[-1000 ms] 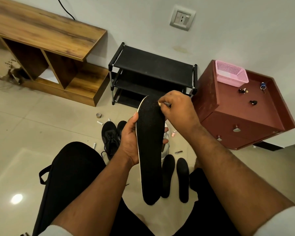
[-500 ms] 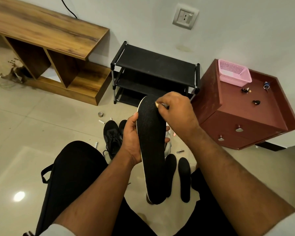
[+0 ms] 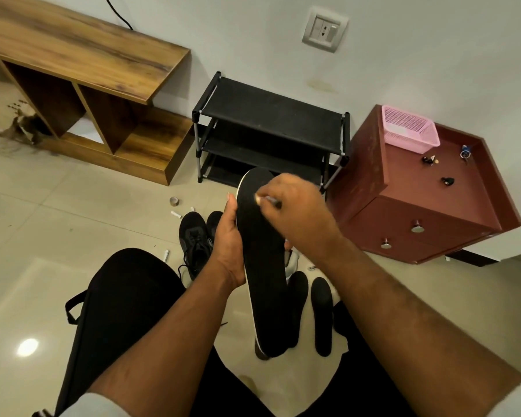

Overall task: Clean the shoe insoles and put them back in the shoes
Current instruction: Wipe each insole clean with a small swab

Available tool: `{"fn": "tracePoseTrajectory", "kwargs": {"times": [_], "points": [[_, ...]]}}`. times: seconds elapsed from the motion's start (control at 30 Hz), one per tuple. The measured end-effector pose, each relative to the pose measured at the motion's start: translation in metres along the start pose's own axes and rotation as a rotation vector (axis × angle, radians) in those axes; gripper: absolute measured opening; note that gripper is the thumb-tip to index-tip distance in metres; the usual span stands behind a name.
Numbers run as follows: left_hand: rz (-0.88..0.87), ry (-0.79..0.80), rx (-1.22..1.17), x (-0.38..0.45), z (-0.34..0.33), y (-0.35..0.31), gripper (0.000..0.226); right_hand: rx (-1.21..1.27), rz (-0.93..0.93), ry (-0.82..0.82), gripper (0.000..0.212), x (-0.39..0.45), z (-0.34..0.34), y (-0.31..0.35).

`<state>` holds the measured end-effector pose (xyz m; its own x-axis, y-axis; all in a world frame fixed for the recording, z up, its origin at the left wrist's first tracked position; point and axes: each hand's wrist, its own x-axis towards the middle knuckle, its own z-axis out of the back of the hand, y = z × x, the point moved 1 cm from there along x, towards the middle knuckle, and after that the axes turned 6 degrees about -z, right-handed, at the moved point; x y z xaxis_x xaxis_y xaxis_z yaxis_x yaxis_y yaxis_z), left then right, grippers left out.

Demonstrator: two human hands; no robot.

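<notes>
1. Frame centre: black insole point(image 3: 260, 266) held upright; left hand point(image 3: 229, 251) gripping its left edge.
2. Right hand point(image 3: 298, 212) pinching a small tool point(image 3: 268, 200) against insole's top.
3. Below: two insoles point(image 3: 322, 314) on floor; black shoes point(image 3: 196, 236) left.

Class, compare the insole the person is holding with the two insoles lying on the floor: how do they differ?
The held insole is upright in the air, gripped by the left hand; the floor insoles lie flat, untouched. The right hand works a small tool on the held insole only. It shows a white edge; the floor insoles look all black. All have black tops.
</notes>
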<state>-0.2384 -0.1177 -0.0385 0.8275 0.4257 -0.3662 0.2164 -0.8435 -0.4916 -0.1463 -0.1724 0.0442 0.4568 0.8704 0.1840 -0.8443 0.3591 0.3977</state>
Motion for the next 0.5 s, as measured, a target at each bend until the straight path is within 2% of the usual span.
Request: {"fn": "tracePoseTrajectory", "kwargs": {"times": [0.1, 0.3, 0.4, 0.5], "points": [[-0.043, -0.048, 0.004, -0.001, 0.0, 0.0, 0.069, -0.042, 0.088, 0.053, 0.016, -0.006, -0.015, 0.007], [0.12, 0.002, -0.038, 0.0, 0.001, 0.0, 0.095, -0.156, -0.15, -0.081, 0.022, 0.018, 0.004, -0.027], [0.069, -0.021, -0.006, 0.004, 0.007, -0.001, 0.087, -0.066, -0.088, -0.136, 0.019, 0.018, 0.007, -0.01], [0.014, -0.058, 0.008, 0.003, 0.012, 0.0, 0.066, -0.069, -0.02, -0.041, 0.023, 0.011, -0.008, 0.01]]}}
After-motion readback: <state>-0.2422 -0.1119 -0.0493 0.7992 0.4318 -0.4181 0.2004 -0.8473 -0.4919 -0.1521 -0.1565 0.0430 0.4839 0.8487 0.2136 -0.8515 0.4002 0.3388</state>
